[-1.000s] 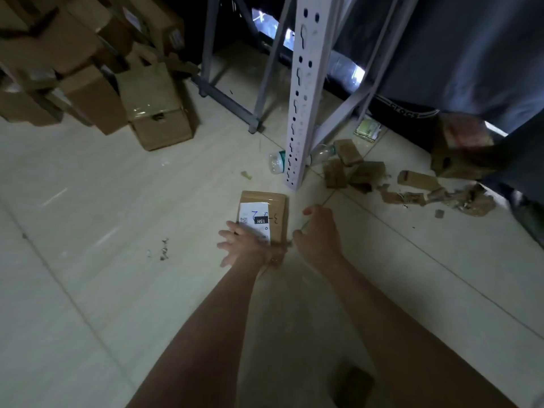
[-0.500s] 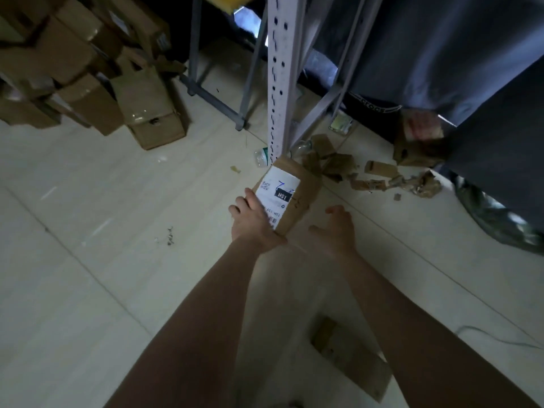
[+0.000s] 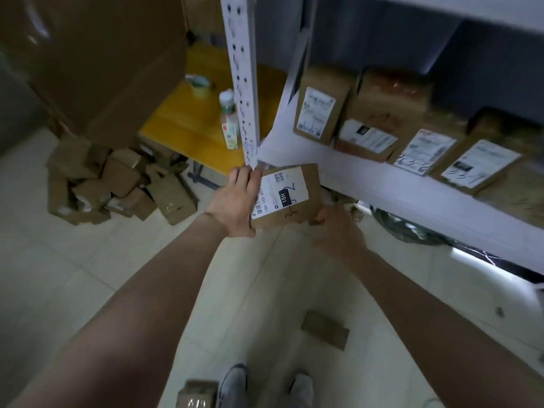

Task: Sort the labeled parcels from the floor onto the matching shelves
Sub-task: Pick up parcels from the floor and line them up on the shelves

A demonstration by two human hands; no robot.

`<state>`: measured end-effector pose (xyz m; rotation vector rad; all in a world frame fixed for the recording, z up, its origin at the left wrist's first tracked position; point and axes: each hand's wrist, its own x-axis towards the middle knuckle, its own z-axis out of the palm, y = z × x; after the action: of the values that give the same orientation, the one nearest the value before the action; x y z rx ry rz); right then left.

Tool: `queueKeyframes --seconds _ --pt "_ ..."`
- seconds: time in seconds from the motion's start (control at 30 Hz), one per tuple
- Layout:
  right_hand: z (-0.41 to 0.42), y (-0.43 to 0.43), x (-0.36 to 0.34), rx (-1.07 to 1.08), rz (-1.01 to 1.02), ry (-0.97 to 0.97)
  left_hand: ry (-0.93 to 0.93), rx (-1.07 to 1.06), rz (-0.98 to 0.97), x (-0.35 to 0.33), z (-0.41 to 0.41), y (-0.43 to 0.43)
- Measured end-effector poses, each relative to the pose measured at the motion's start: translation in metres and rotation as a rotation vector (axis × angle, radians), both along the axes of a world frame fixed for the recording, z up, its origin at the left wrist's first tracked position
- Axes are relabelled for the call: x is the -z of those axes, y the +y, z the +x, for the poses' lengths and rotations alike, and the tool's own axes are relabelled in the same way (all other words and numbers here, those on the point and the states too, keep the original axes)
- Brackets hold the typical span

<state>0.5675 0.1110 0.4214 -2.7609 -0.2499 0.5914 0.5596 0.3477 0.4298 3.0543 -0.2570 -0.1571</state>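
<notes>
Currently parcel [image 3: 290,195] is gripped at left edge by left hand [image 3: 235,201], at near corner by right hand [image 3: 335,228], just short of shelf [image 3: 368,184] edge. Judged light, stiff card; opposite edges best grasped. Upright post [image 3: 240,83] stands beyond left hand; shelved parcels [image 3: 316,116] crowd space beyond right hand.

Parcel [image 3: 297,210], white shipping label [image 3: 290,184]: black box with white print "15H". A printed line along the label's left edge begins "15H-1S7 A0"; the rest is hidden. QR code [image 3: 278,177] at the label's top, too small to resolve. Blue handwritten mark on the label, looks like "2". Handwritten "3-" on the bare cardboard below. Shelved parcels [image 3: 316,116]: label print blurred, unreadable. Bottle [image 3: 229,125] label likewise.
</notes>
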Motion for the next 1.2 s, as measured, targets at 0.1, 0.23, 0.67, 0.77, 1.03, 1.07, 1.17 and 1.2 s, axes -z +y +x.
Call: queueKeyframes --seconds 0.1,0.23,0.67,0.77,1.03,1.07,1.17,1.2 --pt "-0.008 -0.001 -0.095 -0.019 -0.015 -0.143 -0.124 0.137 0.056 -0.098 0.008 0.003" --pt "-0.019 -0.001 -0.215 0.04 -0.028 -0.565 -0.282 0.337 0.142 -0.216 0.015 0.002" --pt "-0.068 -0.001 -0.463 0.034 -0.269 -0.947 -0.717 0.623 0.298 -0.501 -0.013 -0.016" --pt "-0.083 -0.007 -0.5 0.06 -0.312 -1.044 -0.783 0.641 0.315 -0.543 -0.025 -0.024" --pt "-0.116 -0.036 -0.584 0.185 -0.427 -1.235 -1.038 0.668 0.346 -0.63 -0.043 -0.059" --pt "-0.12 -0.038 -0.595 0.208 -0.426 -1.249 -1.084 0.661 0.348 -0.64 -0.043 -0.065" --pt "-0.13 -0.041 -0.624 0.288 -0.441 -1.279 -1.177 0.617 0.348 -0.668 -0.044 -0.084" --pt "-0.132 -0.043 -0.632 0.31 -0.443 -1.29 -1.198 0.603 0.35 -0.677 -0.045 -0.089"
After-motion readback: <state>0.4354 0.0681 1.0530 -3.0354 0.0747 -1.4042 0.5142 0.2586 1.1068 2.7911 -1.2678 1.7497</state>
